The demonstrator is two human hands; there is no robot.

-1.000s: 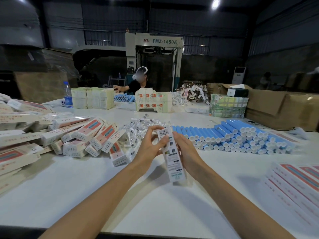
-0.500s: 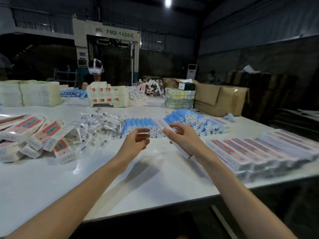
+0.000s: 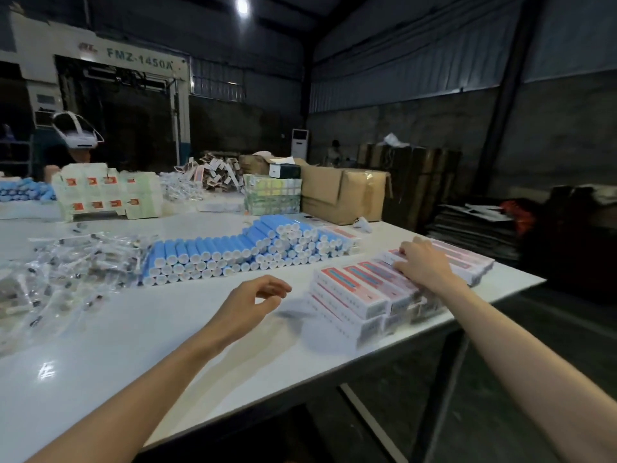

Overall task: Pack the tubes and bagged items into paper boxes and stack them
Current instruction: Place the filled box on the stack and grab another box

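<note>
Fingers of my right grip (image 3: 422,266) lie nearly flat across the top row of the paper boxes (image 3: 350,295), pressing, not clutching. The back of the hand covers the thumb, so I cannot tell if it hooks an edge. My left grip (image 3: 253,295) hangs loosely curled above the surface (image 3: 133,345), holding nothing.

The boxes look like thin, light card, stiff lengthwise but easily dented on the broad faces, and probably slick enough to slide on each other. I would take one by its long sides near the middle.

The stack sits close to the surface's right edge (worth minding). Blue tubes (image 3: 233,252), heaped just behind, should roll; the bagged items (image 3: 83,262) to the left look slippery.

Blur hides the stack's near end and its layer count.
</note>
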